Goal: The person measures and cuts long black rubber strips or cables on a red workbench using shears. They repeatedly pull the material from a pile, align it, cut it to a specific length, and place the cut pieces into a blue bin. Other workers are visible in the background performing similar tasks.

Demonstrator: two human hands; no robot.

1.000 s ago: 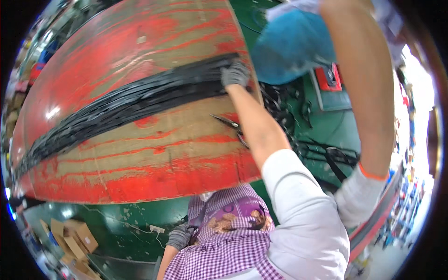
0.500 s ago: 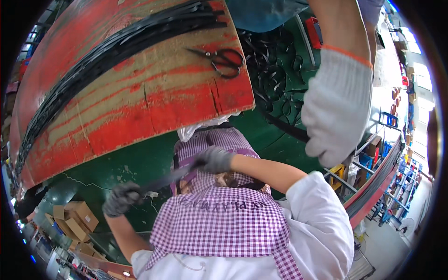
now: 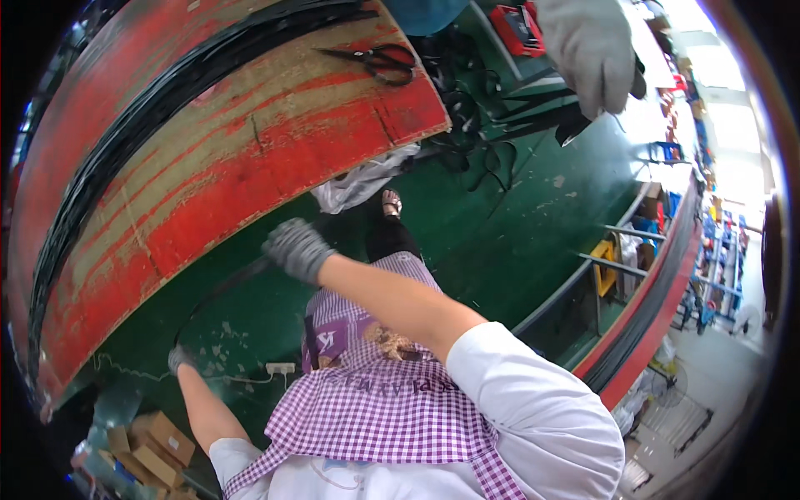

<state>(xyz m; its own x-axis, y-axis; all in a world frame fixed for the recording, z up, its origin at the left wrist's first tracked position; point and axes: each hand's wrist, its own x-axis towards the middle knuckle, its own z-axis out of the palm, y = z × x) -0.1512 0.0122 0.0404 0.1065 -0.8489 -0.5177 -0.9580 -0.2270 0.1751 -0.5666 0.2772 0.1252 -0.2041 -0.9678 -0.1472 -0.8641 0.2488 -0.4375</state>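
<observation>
Since half a second ago, the right hand (image 3: 298,248) in a grey knitted glove has moved from before the purple-and-white checked apron (image 3: 383,396) toward 9 o'clock, and the left hand (image 3: 177,358), gloved likewise, has gone farther out, at 8 o'clock. The thin, flat black strip (image 3: 242,275), which was nearly straight, now hangs between the two hands in a bent line, below the edge of the worn red-and-brown board table (image 3: 275,179). The right fingers are curled closed around the strip. The strip reaches the left hand also, but this hand is too small for me to tell how its fingers stand.

On the table, a long bundle of black strips (image 3: 167,100) lies at 10 o'clock, and black-handled metal scissors (image 3: 390,65) lie at 12 o'clock. The white-gloved hand of a co-worker (image 3: 587,62) is between 1 and 2 o'clock, beside loose black strips (image 3: 537,121). Open brown cardboard boxes (image 3: 154,446) stand at 8 o'clock, on the outer side.
</observation>
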